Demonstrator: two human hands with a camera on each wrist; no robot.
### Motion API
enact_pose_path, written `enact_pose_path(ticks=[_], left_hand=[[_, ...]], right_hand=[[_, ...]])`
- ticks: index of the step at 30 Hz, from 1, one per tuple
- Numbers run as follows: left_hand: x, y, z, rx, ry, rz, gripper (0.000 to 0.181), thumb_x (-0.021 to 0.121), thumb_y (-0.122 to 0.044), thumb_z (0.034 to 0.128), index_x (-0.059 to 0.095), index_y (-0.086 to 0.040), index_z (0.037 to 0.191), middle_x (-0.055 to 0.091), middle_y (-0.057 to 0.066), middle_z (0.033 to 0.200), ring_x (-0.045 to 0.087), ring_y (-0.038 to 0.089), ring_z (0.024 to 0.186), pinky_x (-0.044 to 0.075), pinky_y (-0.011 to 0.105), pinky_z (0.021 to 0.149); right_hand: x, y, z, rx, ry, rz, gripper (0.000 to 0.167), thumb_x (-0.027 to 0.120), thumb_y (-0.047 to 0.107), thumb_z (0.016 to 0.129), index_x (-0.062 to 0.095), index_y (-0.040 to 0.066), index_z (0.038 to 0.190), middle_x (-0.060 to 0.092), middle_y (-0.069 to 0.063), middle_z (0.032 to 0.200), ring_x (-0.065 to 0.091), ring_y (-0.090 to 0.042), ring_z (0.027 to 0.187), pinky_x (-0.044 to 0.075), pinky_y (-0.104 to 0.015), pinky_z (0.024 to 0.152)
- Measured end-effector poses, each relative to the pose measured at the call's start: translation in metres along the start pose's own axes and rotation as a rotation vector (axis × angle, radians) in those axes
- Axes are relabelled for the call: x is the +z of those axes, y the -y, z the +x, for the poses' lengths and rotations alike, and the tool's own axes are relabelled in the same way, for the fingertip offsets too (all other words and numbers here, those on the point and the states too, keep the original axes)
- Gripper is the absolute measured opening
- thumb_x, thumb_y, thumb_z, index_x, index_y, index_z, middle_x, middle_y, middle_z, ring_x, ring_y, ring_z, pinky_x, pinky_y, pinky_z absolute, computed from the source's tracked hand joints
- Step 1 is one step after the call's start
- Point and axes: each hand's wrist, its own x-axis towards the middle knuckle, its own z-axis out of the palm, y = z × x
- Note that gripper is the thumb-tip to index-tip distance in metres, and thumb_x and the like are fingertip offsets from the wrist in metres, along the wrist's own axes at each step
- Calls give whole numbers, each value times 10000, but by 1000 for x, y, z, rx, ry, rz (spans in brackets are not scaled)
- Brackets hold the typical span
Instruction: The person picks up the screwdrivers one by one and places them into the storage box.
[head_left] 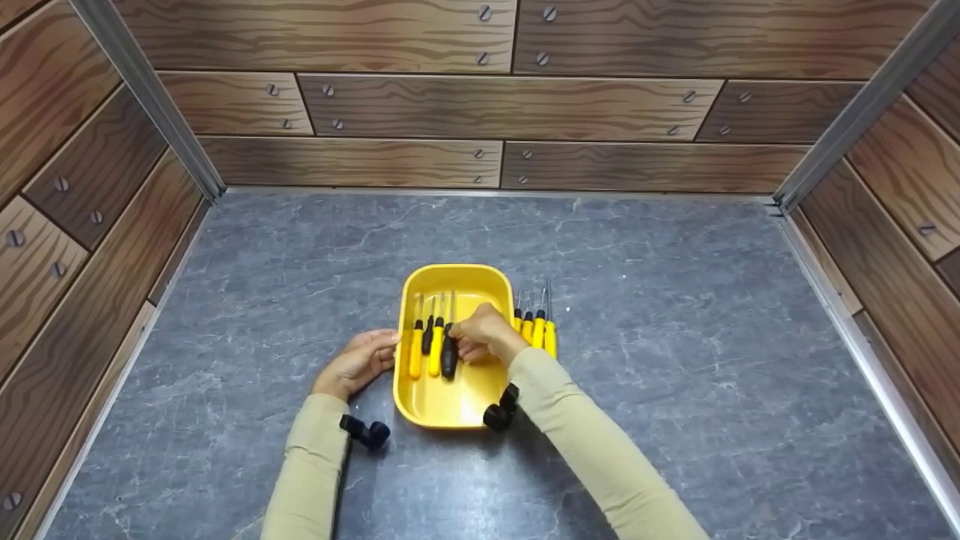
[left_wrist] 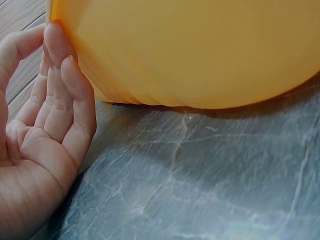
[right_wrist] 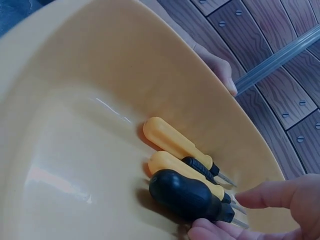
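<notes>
A yellow tray [head_left: 450, 409] stands on the grey surface, with several screwdrivers side by side along its left half. Thumb and fingertips of my left hand [head_left: 362, 362] pinch its left rim; the left wrist view shows the fingers along the outer wall [left_wrist: 190, 55]. Inside the tray, my right hand [head_left: 489, 335] is at a screwdriver with a thick black handle [right_wrist: 185, 195]. Its fingertips touch near the handle's front end, while the thumb [right_wrist: 265, 195] stands apart from it. Beside that lie two yellow-handled screwdrivers [head_left: 415, 352] and a small black-handled screwdriver [right_wrist: 197, 165].
Several yellow-handled screwdrivers [head_left: 539, 326] lie in a row just right of the tray, partly behind the right wrist. Wood-patterned panels [head_left: 510, 109] wall in the back and both sides. A metal rail [head_left: 870, 330] runs along the right edge.
</notes>
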Motion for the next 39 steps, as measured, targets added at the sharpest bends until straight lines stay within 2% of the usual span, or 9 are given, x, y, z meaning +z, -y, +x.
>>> enact_pose_path(ticks=[5, 8, 12, 18, 22, 26, 31, 34, 39], left_hand=[[0, 0, 0, 0, -15, 0, 128, 492, -59, 955, 619, -80, 957, 731, -25, 836, 689, 66, 782, 574, 227, 800], [0, 0, 0, -4, -19, -1, 120, 493, -58, 954, 611, -73, 962, 728, -22, 834, 688, 68, 777, 576, 228, 801], [0, 0, 0, -8, -13, 13, 130, 472, -57, 956, 601, -79, 964, 717, -38, 818, 676, 57, 762, 571, 221, 797], [0, 0, 0, -12, -12, 20, 133, 467, -58, 958, 598, -77, 972, 720, -45, 817, 680, 52, 772, 568, 216, 795], [0, -1, 0, -7, -7, 23, 140, 466, -55, 958, 604, -80, 964, 720, -43, 818, 679, 55, 772, 570, 217, 795], [0, -1, -1, -1, -4, 21, 151, 465, -53, 960, 613, -83, 952, 716, -43, 813, 673, 53, 762, 570, 216, 793], [0, -2, -1, -2, -6, 18, 142, 480, -63, 959, 620, -81, 962, 726, -40, 827, 683, 56, 781, 571, 220, 808], [0, -2, -1, -6, -13, 18, 140, 486, -65, 956, 625, -86, 956, 729, -35, 829, 685, 61, 780, 572, 223, 809], [0, 0, -1, 1, -10, 28, 140, 478, -67, 960, 617, -76, 972, 726, -40, 827, 681, 56, 773, 572, 221, 809]], right_hand=[[1, 2, -4, -24, -20, -18, 184, 657, 98, 852, 622, -71, 917, 591, -58, 547, 556, -115, 420, 572, -277, 492], [2, 3, -7, -34, -52, -49, 137, 670, 96, 841, 607, -25, 829, 571, -42, 522, 538, -106, 402, 576, -281, 499], [3, 5, -10, -32, -71, -75, 166, 686, 112, 842, 555, 31, 778, 581, -49, 555, 550, -110, 417, 590, -293, 538], [-2, 8, -17, -37, -23, -48, 155, 681, 133, 868, 567, 28, 857, 712, -166, 798, 610, -122, 502, 603, -289, 600], [-7, 7, -21, -60, -5, -26, 140, 668, 123, 877, 574, 24, 850, 723, -251, 967, 625, -116, 515, 607, -288, 623], [-12, 5, -24, -78, 4, -8, 138, 649, 107, 888, 591, -17, 906, 716, -268, 966, 624, -118, 528, 610, -287, 634], [-15, 4, -26, -94, 13, -10, 232, 639, 109, 893, 615, -75, 1032, 715, -247, 955, 615, -112, 535, 609, -276, 636], [-16, 4, -28, -110, 26, -11, 241, 631, 113, 899, 615, -81, 1041, 709, -264, 986, 611, -107, 537, 611, -281, 646], [-17, 0, -33, -130, 49, 14, 260, 626, 117, 901, 623, -92, 1056, 696, -277, 1010, 603, -105, 551, 590, -237, 572]])
